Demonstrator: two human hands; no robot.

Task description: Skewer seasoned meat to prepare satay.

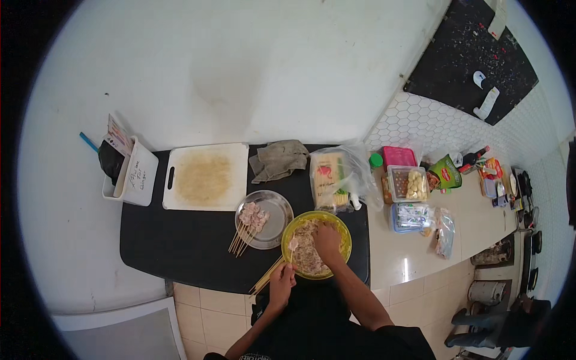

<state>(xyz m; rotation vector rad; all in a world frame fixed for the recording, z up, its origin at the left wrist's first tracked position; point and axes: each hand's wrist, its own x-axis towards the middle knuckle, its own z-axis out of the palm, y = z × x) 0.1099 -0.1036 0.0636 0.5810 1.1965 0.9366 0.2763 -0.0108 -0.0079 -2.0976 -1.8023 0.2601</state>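
My left hand (281, 283) grips a thin bamboo skewer (291, 257) near its lower end. A small lump of pale meat (293, 244) sits at its upper part, over the bowl's left side. Inside the yellow bowl (347, 227), the fingers of my right hand (327, 240) are down in raw marinated meat (308, 258); the fingertips are hidden, so any hold is unclear. Left of the bowl stands a round metal plate (278, 220). Several meat-tipped skewers (253, 218) rest on it, their bare ends over the rim. Bare skewers (266, 276) lie beside my left hand at the counter's front edge.
Behind the plate are a stained white cutting board (207, 177) and a grey cloth (283, 159). A skewer pack (327, 173) in clear plastic lies behind the bowl. A white bin (141, 180) stands far left. Food containers (407, 184) occupy the right counter. Another person (508, 324) is far right.
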